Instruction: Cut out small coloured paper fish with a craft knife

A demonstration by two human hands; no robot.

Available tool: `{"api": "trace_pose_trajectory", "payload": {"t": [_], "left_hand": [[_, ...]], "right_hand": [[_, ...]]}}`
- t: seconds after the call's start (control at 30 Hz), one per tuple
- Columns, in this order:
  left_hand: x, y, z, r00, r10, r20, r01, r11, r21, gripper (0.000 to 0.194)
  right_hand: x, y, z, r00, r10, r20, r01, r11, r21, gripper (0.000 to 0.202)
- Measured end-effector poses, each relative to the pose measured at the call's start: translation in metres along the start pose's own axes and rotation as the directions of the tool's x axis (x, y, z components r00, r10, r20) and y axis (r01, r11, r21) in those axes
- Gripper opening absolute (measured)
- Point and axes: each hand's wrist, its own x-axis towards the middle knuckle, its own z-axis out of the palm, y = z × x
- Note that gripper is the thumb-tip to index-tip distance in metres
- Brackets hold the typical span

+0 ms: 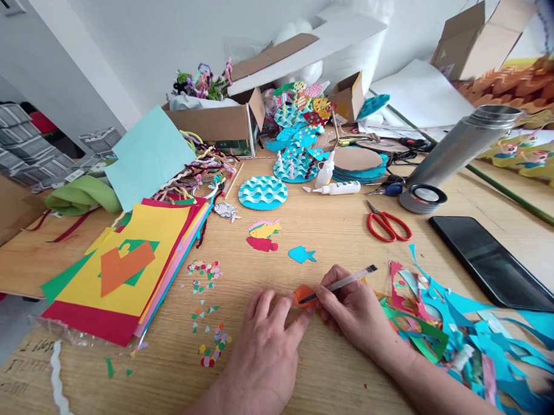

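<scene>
My right hand point(348, 305) is closed around a pen point(352, 279) with a clear barrel and a dark end. The pen's tip rests on a small orange paper fish cutout point(303, 295) lying on the table. My left hand point(273, 338) lies palm down with its fingers stretched out, index fingertip and thumb touching the orange cutout's edge. Beyond the hands lie a blue paper fish point(301, 254), a yellow fish with a drawn face point(262, 230) overlapping other paper layers, and a red fish point(262, 244). My right fingers partly hide the orange cutout.
Red-handled scissors point(386, 225), a black phone point(497, 263) and a steel flask point(465, 143) stand or lie at right, near blue paper scraps point(472, 346). Colored paper sheets point(164, 235) are stacked left, beside paper dots point(213, 349). Glue bottles point(342, 187) and a wavy blue disc point(262, 193) lie farther back.
</scene>
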Motion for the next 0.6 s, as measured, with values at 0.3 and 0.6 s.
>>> {"api": "trace_pose_trajectory", "payload": {"t": [0.3,0.6], "left_hand": [[-0.0005,0.0009,-0.0014,1.0,-0.001,0.004,0.001,1.0,-0.005,0.056],[-0.0014,0.0006,0.0003,1.0,0.006,-0.014,-0.006,1.0,-0.003,0.056]], "right_hand": [[0.0009,-0.0066,0.0004,1.0,-0.005,0.007,0.006,0.999,-0.039,0.021],[0.0008,-0.0039,0.0005,0.999,-0.043,0.002,0.043,0.995,-0.092,0.021]]}}
